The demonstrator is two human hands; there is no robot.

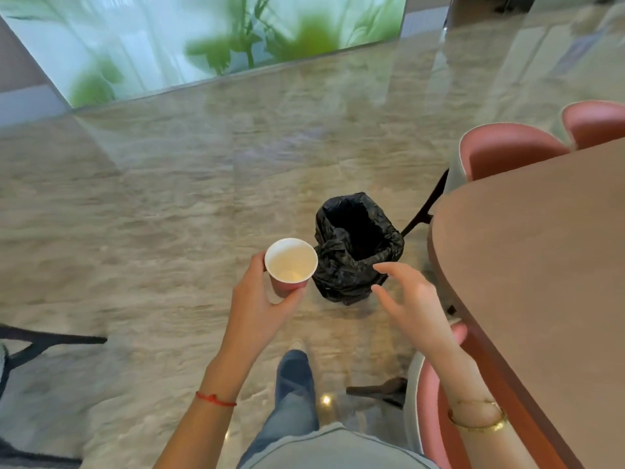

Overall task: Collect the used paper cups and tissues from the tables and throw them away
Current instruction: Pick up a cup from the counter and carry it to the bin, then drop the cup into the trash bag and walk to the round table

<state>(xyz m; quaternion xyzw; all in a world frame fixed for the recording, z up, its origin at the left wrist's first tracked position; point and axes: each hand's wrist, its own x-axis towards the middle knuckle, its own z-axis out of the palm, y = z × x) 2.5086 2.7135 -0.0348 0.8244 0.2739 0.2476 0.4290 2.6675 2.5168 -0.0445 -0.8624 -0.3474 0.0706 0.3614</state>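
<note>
My left hand grips a pink paper cup with a white inside, held upright just left of the bin. The bin stands on the floor, lined with a black bag, its mouth open and dark. My right hand hovers to the right of the bin's near edge, fingers spread and loosely bent, holding nothing. The cup's rim nearly overlaps the bin's left side in the view.
A brown table fills the right side. Pink chairs stand behind it and another is by my right forearm. Dark chair legs show at the left. Marble floor stretches ahead to a glass panel.
</note>
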